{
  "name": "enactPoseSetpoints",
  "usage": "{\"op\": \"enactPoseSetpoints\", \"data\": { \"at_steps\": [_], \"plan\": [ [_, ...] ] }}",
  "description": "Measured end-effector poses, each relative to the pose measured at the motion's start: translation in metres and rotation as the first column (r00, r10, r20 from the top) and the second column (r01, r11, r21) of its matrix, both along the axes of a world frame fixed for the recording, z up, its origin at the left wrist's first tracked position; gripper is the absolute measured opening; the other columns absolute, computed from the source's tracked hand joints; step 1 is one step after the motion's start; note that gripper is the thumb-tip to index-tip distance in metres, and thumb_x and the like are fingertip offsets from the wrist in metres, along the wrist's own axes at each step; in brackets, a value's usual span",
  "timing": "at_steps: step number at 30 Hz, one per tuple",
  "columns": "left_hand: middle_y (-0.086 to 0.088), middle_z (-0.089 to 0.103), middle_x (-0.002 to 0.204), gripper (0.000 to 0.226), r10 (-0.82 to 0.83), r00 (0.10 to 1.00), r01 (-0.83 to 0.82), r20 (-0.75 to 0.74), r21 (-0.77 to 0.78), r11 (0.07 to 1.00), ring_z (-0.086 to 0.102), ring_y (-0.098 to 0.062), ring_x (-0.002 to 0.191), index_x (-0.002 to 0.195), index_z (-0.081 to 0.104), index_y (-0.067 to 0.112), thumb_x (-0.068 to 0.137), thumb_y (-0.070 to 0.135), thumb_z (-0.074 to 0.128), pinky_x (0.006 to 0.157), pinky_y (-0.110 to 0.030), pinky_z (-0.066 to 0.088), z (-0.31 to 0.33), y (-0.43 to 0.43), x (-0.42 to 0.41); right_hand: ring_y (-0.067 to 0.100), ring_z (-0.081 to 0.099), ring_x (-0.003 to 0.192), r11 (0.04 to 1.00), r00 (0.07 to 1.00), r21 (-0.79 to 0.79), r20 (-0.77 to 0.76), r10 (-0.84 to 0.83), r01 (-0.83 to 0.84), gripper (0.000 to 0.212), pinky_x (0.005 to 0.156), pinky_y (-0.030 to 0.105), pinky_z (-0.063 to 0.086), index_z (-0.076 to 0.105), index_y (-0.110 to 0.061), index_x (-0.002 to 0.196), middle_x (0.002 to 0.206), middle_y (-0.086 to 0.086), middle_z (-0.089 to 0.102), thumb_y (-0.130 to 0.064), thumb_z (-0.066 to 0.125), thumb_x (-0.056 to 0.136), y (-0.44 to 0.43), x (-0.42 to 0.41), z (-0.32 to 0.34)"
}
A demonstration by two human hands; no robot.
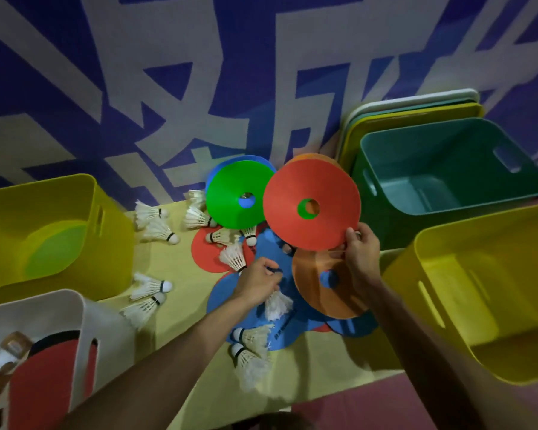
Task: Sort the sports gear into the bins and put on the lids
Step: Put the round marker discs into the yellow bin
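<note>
Fingers of R hand (361, 252) pinching red disc (312, 204) rim; L hand (258, 279) fingers curled on shuttlecock (277, 304).

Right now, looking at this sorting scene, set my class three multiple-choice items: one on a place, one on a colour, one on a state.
1. Where does the green bin stand?
A. far right, beside the stacked lids
B. near left
C. between the hands

2. What colour is the disc cone held up by the right hand?
A. blue
B. red
C. white

3. What is the state of the near right yellow bin?
A. lid on
B. full of shuttlecocks
C. open, nothing visible inside

Answers: 1 A, it sits at the right against the lids leaning on the wall. 2 B, the lifted disc is red. 3 C, no lid covers it and its visible interior is bare.
</note>
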State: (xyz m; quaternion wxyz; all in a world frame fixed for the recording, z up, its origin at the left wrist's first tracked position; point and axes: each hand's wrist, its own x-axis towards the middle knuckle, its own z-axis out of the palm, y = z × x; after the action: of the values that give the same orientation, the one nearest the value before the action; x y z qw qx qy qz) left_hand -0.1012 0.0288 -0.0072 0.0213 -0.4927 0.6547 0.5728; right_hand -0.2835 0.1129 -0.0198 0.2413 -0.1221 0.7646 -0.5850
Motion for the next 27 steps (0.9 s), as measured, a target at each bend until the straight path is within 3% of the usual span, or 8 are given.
{"op": "enactPoseSetpoints", "data": {
  "at_steps": [4, 7, 11, 15, 20, 24, 27],
  "plan": [
    [-0.006, 0.058, 0.097, 0.026, -0.039, 0.992, 0.044, 0.121, -0.038, 0.998, 0.066, -0.026, 0.087, 0.108, 0.041, 0.018, 0.093, 0.03, 0.059, 0.082, -0.041, 0.053, -0.022, 0.007, -0.027, 0.006, 0.055, 0.04, 0.996, 0.996, -0.051, 0.058, -0.073, 0.076, 0.015, 0.04, 0.026, 0.049, 0.056, -0.007, 0.102, 0.067, 0.01, 0.055, -0.009, 0.041, 0.098, 0.011, -0.002, 0.001],
    [-0.005, 0.062, 0.089, 0.028, 0.0, 0.989, 0.009, 0.149, -0.064, 0.998, 0.069, -0.026, 0.079, 0.102, 0.052, 0.01, 0.088, 0.03, 0.066, 0.078, -0.043, 0.056, -0.037, 0.013, -0.042, 0.007, 0.057, 0.046, 0.993, 0.992, -0.053, 0.081, -0.101, 0.105, 0.014, 0.045, 0.026, 0.05, 0.057, -0.011, 0.095, 0.069, 0.011, 0.059, -0.011, 0.043, 0.097, 0.016, -0.004, 0.001],
    [-0.009, 0.068, 0.091, 0.026, 0.135, 0.982, -0.126, 0.132, -0.073, 0.989, 0.068, -0.029, 0.076, 0.091, 0.062, 0.008, 0.078, 0.024, 0.078, 0.073, -0.044, 0.058, -0.052, 0.016, -0.054, 0.023, 0.062, 0.062, 0.992, 0.988, -0.077, 0.127, -0.087, 0.098, 0.015, 0.06, 0.042, 0.054, 0.058, -0.014, 0.088, 0.074, 0.014, 0.063, -0.012, 0.045, 0.096, 0.022, -0.003, 0.002],
    [-0.014, 0.068, 0.072, 0.019, 0.254, 0.962, -0.248, 0.098, -0.07, 0.966, 0.064, -0.028, 0.058, 0.082, 0.062, 0.004, 0.078, 0.012, 0.078, 0.066, -0.044, 0.059, -0.05, 0.019, -0.056, 0.019, 0.06, 0.058, 0.992, 0.983, -0.06, 0.156, -0.1, 0.11, 0.02, 0.055, 0.032, 0.052, 0.059, -0.019, 0.083, 0.068, 0.007, 0.063, -0.011, 0.046, 0.096, 0.022, 0.002, 0.004],
    [-0.014, 0.067, 0.075, 0.008, 0.207, 0.974, -0.194, 0.089, -0.134, 0.972, 0.066, -0.028, 0.062, 0.081, 0.065, 0.002, 0.084, 0.007, 0.07, 0.058, -0.035, 0.058, -0.041, 0.009, -0.04, 0.02, 0.059, 0.057, 0.994, 0.973, -0.09, 0.226, -0.042, 0.064, 0.018, 0.052, 0.032, 0.05, 0.059, -0.011, 0.087, 0.064, 0.007, 0.059, -0.012, 0.044, 0.097, 0.012, 0.01, 0.004],
    [-0.019, 0.054, 0.054, 0.029, 0.104, 0.989, -0.063, 0.106, -0.333, 0.941, 0.049, -0.023, 0.051, 0.053, 0.057, 0.002, 0.081, 0.004, 0.064, 0.057, -0.043, 0.055, -0.045, -0.007, -0.019, 0.017, 0.058, 0.049, 0.993, 0.975, -0.116, 0.221, 0.032, -0.007, 0.022, 0.044, 0.025, 0.047, 0.058, -0.015, 0.083, 0.064, 0.01, 0.059, -0.011, 0.043, 0.098, -0.001, 0.019, 0.015],
    [-0.024, 0.063, 0.062, 0.019, 0.093, 0.993, -0.058, 0.075, -0.383, 0.922, 0.059, -0.023, 0.055, 0.066, 0.065, -0.005, 0.082, 0.005, 0.065, 0.061, -0.047, 0.057, -0.036, -0.013, -0.008, 0.012, 0.057, 0.041, 0.993, 0.969, -0.115, 0.237, 0.065, -0.039, 0.016, 0.042, 0.024, 0.048, 0.056, -0.011, 0.092, 0.064, 0.013, 0.058, -0.013, 0.042, 0.099, -0.011, 0.027, 0.023]
  ]
}}
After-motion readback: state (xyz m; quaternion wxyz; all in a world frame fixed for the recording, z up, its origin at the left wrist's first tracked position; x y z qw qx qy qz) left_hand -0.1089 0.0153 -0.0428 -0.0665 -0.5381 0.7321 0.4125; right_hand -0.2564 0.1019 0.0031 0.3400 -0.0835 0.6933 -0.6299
